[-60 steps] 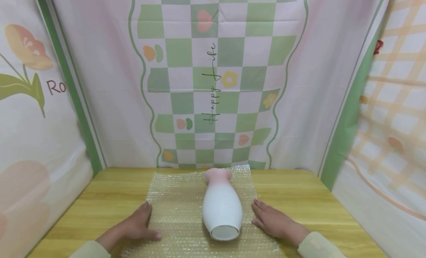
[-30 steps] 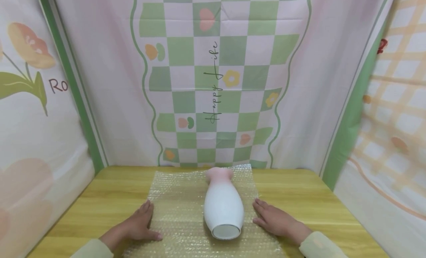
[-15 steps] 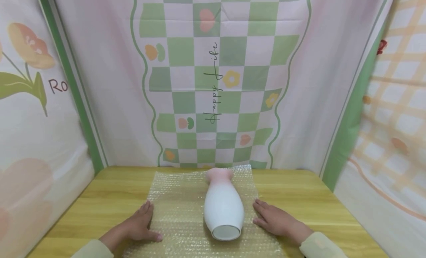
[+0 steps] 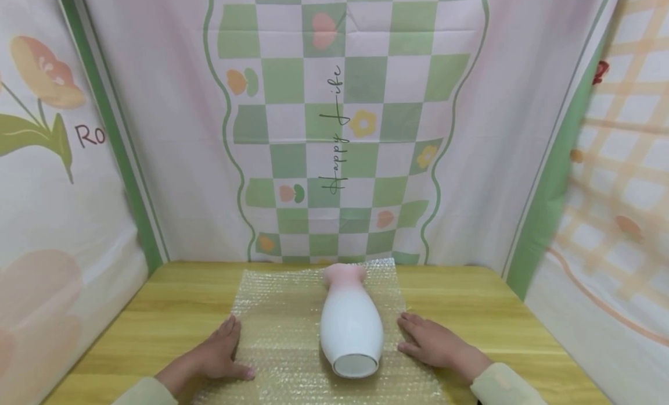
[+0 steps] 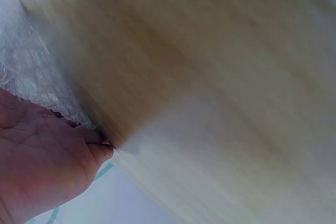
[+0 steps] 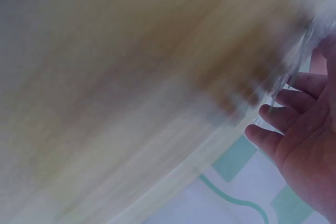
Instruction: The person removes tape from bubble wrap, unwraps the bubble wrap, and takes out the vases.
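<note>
A vase (image 4: 351,323), white in the body and pink at the neck, lies on its side on a sheet of bubble wrap (image 4: 282,329). Its neck points to the back and its round base faces me. My left hand (image 4: 216,352) rests at the sheet's left edge, thumb on the plastic. On the other side, my right hand (image 4: 434,342) rests with its fingertips at the right edge. Neither hand touches the vase. In the right wrist view the fingers (image 6: 281,116) are extended beside the plastic edge. The left wrist view shows the palm (image 5: 47,161) next to the bubble wrap.
The wooden table (image 4: 470,306) extends to both sides of the sheet. Behind it hangs a curtain (image 4: 334,132) with green checks. Printed cloth walls stand at the left (image 4: 63,219) and right (image 4: 611,207).
Both hands, the vase and the bubble wrap keep their places on the table. Only a slight shift of the head view shows since the oldest frame.
</note>
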`<state>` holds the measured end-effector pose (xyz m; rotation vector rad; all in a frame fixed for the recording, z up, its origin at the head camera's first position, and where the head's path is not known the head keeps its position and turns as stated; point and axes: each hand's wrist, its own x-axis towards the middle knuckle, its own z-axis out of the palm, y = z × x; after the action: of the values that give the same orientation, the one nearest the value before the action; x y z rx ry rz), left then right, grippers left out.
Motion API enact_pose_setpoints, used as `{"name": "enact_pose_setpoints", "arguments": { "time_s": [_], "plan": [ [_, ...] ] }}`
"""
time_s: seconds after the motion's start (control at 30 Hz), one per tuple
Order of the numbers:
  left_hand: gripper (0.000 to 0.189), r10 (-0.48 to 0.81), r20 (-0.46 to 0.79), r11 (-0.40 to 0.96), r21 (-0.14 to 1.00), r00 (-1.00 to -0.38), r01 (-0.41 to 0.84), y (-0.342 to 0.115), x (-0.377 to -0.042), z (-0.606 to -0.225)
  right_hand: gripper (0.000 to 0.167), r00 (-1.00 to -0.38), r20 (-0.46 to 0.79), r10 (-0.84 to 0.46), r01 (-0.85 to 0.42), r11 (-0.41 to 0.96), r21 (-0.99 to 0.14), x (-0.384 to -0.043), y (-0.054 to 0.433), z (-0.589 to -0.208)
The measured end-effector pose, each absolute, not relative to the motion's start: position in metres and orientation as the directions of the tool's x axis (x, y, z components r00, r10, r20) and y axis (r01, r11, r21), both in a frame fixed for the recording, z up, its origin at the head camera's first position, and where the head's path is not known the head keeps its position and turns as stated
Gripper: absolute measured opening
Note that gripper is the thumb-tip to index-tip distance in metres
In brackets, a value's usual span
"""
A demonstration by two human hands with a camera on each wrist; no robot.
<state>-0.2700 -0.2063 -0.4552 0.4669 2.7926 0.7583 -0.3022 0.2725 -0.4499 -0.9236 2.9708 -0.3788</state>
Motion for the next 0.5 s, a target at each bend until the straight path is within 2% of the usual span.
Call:
{"name": "enact_pose_setpoints", "arguments": {
  "time_s": [0.5],
  "plan": [
    [0.119,0.351,-0.118,0.82,0.518,-0.929,0.244,-0.2049,-0.2687,-0.4531,0.063,-0.821,0.063,-0.567,-0.565,0.794,-0.223,-0.306,0.2745,-0.4473]
  ]
}}
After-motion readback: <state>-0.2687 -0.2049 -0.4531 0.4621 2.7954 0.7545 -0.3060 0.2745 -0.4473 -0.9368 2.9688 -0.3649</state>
